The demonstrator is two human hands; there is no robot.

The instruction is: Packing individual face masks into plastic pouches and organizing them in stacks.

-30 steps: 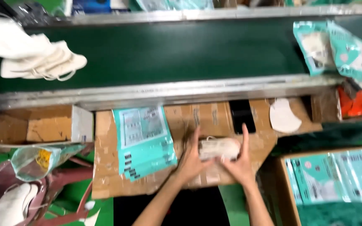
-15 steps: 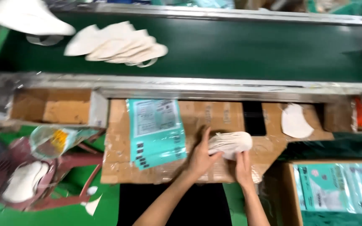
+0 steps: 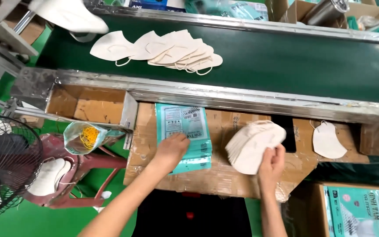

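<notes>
While the right hand [image 3: 272, 161] pinches a stack of white masks [image 3: 254, 146] from below, fingers pressed on its lower edge, the stack sits tilted above the cardboard work surface [image 3: 224, 180], just right of the teal bags. Left hand [image 3: 172, 148] lies on the pile of teal printed bags [image 3: 183, 137], fingers curled on the top bag's lower half; can't tell if it's gripping or just pressing. Single mask [image 3: 328, 140] lies flat on the cardboard further right. More masks [image 3: 167, 50] fanned out on the green conveyor belt [image 3: 294, 66] above. Open cardboard box [image 3: 86, 104] left of the bags, fan [image 3: 5, 169] at far left.
</notes>
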